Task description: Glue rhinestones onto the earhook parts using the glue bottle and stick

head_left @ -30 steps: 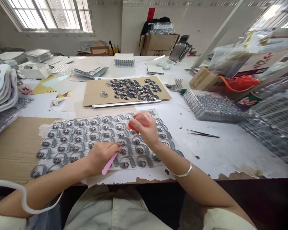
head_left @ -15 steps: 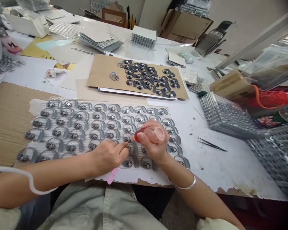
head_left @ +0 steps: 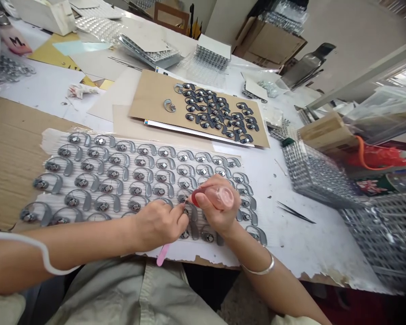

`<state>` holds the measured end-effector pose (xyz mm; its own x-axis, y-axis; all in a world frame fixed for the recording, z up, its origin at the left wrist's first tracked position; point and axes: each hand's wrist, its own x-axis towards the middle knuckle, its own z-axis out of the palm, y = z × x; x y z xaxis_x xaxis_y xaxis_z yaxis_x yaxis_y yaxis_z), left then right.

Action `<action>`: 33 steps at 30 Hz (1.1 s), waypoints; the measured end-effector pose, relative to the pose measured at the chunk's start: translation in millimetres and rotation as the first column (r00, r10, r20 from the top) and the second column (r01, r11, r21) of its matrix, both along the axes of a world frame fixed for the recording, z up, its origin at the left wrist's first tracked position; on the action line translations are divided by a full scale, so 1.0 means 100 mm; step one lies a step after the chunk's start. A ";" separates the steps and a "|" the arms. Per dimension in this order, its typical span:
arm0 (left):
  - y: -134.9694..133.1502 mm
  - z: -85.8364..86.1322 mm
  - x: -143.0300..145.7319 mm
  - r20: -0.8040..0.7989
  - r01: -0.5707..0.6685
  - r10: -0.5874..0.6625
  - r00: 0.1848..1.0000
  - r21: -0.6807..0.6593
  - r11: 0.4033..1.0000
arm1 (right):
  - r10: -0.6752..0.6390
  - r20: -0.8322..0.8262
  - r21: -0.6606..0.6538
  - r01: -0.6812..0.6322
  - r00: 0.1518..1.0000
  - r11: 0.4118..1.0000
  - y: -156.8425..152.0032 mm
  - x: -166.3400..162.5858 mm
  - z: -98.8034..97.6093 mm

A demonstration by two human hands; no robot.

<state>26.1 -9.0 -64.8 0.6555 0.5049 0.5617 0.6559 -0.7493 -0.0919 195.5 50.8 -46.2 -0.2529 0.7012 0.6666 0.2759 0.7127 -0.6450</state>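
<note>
A white sheet [head_left: 50,137] lies in front of me, covered with several rows of grey hook-shaped parts [head_left: 88,167] with shiny round centres. My left hand [head_left: 160,223] is closed round a pink stick [head_left: 162,255] whose end pokes out below the palm, with fingertips down on a part in the near rows. My right hand [head_left: 218,205] grips a small clear bottle with a red tip [head_left: 213,197]. The red tip points left and almost meets my left fingertips.
A brown card [head_left: 145,97] farther back carries a cluster of the same grey parts. Black tweezers [head_left: 296,213] lie to the right on the white table. Clear plastic trays [head_left: 316,174] and bins stack at the right. Cardboard [head_left: 10,149] covers the left.
The view has tilted down and closer to the table. My right hand dropped from the far rows to the near rows, bringing the bottle's red tip to my left fingertips.
</note>
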 end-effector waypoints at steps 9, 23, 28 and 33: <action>0.01 0.00 0.01 0.003 0.011 -0.011 1.000 -0.011 1.000 | 0.009 0.007 0.027 -0.009 1.000 1.000 -0.01 -0.01 0.00; 0.02 -0.02 0.00 -0.005 0.008 -0.008 1.000 -0.024 1.000 | 0.011 -0.017 0.081 -0.010 1.000 0.997 0.02 -0.02 -0.01; 0.03 -0.02 -0.01 0.010 0.022 -0.021 1.000 -0.030 0.999 | -0.013 -0.003 0.074 0.014 1.000 0.997 0.01 -0.02 -0.02; 0.03 -0.03 -0.01 0.017 0.018 -0.017 1.000 -0.040 0.999 | -0.028 -0.010 0.076 0.028 1.000 0.997 0.01 -0.01 -0.03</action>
<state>25.2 -6.4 -67.6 0.6548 0.5159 0.5524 0.6440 -0.7634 -0.0505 194.7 51.5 -49.6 -0.2279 0.6547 0.7207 0.2910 0.7521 -0.5913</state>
